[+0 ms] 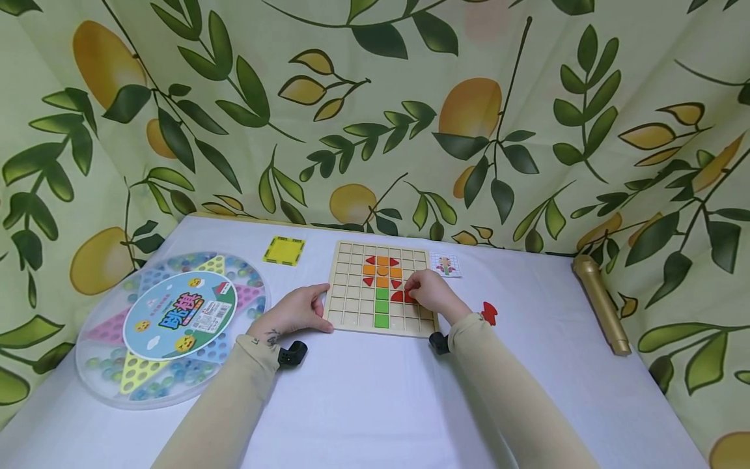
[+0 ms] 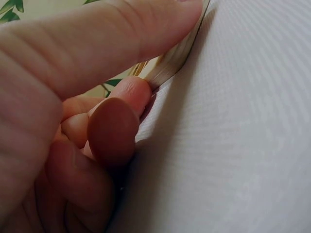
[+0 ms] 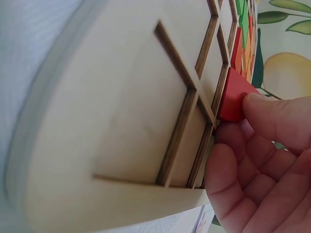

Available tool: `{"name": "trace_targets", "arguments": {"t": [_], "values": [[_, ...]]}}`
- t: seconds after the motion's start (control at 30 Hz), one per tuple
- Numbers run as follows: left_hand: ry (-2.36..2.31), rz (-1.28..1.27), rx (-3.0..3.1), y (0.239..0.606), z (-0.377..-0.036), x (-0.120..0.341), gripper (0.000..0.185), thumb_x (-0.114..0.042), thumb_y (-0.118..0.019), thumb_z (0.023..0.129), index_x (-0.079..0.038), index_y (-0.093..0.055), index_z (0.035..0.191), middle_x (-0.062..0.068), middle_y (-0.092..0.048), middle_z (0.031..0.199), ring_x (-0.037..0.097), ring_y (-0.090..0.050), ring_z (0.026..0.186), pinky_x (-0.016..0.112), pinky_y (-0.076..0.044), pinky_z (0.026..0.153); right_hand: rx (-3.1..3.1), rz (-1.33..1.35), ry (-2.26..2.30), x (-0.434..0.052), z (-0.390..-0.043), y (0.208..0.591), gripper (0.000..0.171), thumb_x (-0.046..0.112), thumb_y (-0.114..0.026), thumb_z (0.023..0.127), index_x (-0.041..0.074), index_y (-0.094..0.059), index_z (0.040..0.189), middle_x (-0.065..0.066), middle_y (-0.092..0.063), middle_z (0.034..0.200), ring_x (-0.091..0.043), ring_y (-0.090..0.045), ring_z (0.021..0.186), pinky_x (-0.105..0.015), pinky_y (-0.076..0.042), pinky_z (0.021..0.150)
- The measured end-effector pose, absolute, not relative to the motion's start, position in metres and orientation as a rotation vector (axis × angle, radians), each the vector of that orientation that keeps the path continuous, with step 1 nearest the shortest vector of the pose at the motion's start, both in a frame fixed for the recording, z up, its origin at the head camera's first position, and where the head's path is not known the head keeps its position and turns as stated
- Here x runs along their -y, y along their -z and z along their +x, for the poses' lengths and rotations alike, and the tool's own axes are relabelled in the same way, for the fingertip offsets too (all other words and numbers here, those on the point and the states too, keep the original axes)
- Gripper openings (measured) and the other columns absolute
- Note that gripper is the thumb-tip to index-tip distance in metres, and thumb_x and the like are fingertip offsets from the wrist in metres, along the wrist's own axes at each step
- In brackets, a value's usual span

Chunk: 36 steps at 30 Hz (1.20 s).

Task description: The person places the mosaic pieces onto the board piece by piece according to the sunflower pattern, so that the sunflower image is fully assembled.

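Observation:
A wooden grid board (image 1: 351, 306) lies on the white table. It bears a flower figure of red, orange and green tiles (image 1: 382, 281). My left hand (image 1: 316, 314) pinches the board's near left edge (image 2: 172, 60) between thumb (image 2: 97, 43) and a curled finger (image 2: 133, 94). My right hand (image 1: 417, 290) rests on the board's right side. Its fingertips (image 3: 272, 114) pinch a red tile (image 3: 235, 94) that sits in a cell beside the green stem (image 1: 381, 307). A second red piece (image 1: 489, 312) lies on the table right of the board.
A small pattern card (image 1: 445, 264) lies at the board's far right corner and a yellow square (image 1: 284, 250) at its far left. A round marble game box (image 1: 170, 326) fills the left side. A gold cylinder (image 1: 600, 303) lies at right. Leaf-print cloth (image 1: 375, 117) walls the table.

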State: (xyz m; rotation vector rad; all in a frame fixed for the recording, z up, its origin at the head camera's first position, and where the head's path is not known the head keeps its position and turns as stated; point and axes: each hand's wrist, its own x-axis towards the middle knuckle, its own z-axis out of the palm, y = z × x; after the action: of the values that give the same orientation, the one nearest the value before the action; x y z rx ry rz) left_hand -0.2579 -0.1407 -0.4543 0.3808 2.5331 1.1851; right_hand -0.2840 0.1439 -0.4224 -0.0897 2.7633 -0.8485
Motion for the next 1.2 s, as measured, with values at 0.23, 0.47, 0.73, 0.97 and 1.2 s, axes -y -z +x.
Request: {"name": "trace_targets", "arguments": {"t": [0.23, 0.47, 0.73, 0.97, 1.2], "values": [[-1.194, 0.476, -2.539, 0.4524, -0.2587, 0.1424, 0.092, -0.017, -0.085, 0.062, 0.004, -0.037, 0.138, 0.002, -0.051, 0.067, 0.014, -0.046, 0.06, 0.028, -0.038, 0.071, -2.77, -0.1, 0.843, -0.1436, -0.284, 0.4203, 0.009, 0.002, -0.06, 0.085, 0.004, -0.067, 0.09, -0.007, -0.061, 0.086, -0.02, -0.052, 0.081, -0.031, -0.045, 0.075], [-1.177, 0.513, -2.542, 0.4529, -0.2588, 0.143, 0.092, -0.018, -0.084, 0.062, 0.005, -0.037, 0.138, 0.001, -0.052, 0.067, 0.013, -0.045, 0.059, 0.028, -0.038, 0.072, -2.78, -0.094, 0.813, -0.1429, -0.2843, 0.421, 0.009, 0.003, -0.061, 0.085, 0.004, -0.068, 0.091, -0.007, -0.061, 0.087, -0.021, -0.052, 0.082, -0.031, -0.045, 0.076], [-1.169, 0.514, -2.543, 0.4527, -0.2581, 0.1431, 0.092, -0.018, -0.084, 0.063, 0.005, -0.036, 0.138, 0.001, -0.051, 0.067, 0.013, -0.045, 0.06, 0.028, -0.038, 0.072, -2.797, -0.095, 0.773, -0.1425, -0.2857, 0.4233, 0.011, 0.004, -0.063, 0.084, 0.004, -0.069, 0.093, -0.007, -0.063, 0.089, -0.021, -0.052, 0.084, -0.033, -0.047, 0.08], [-1.179, 0.506, -2.538, 0.4529, -0.2579, 0.1435, 0.091, -0.017, -0.084, 0.063, 0.005, -0.036, 0.138, 0.001, -0.051, 0.067, 0.013, -0.045, 0.06, 0.028, -0.038, 0.069, -2.786, -0.075, 0.791, -0.141, -0.2854, 0.4234, 0.011, 0.004, -0.063, 0.084, 0.004, -0.069, 0.094, -0.007, -0.063, 0.089, -0.021, -0.053, 0.083, -0.032, -0.047, 0.078], [-1.177, 0.5, -2.54, 0.4533, -0.258, 0.1435, 0.091, -0.017, -0.084, 0.063, 0.004, -0.036, 0.138, 0.001, -0.051, 0.067, 0.013, -0.045, 0.06, 0.028, -0.038, 0.07, -2.792, -0.079, 0.781, -0.1411, -0.2852, 0.4235, 0.011, 0.004, -0.063, 0.084, 0.004, -0.07, 0.093, -0.007, -0.064, 0.089, -0.02, -0.053, 0.082, -0.032, -0.047, 0.078]]}}
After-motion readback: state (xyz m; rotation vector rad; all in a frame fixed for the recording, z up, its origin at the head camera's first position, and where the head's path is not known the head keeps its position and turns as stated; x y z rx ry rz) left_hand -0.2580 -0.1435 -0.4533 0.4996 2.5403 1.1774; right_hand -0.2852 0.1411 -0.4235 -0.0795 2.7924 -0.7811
